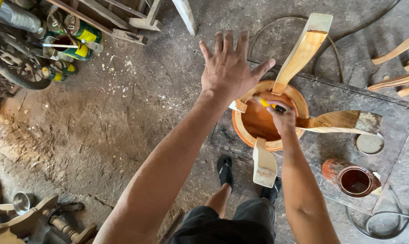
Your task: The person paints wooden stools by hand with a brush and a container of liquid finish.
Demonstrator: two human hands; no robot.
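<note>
Both arms are left bare to above the elbow — no sleeves, watch or rings are seen on the left hand or the right hand. Dark grey shorts are worn, and black open sandals — one on each foot.

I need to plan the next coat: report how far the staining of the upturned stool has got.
Done: round wooden stool seat's underside looks stained orange-brown. In hand: right hand works a yellow-handled brush there; left hand hovers open. Left: pale wooden legs look bare; open tin of stain waits.
</note>
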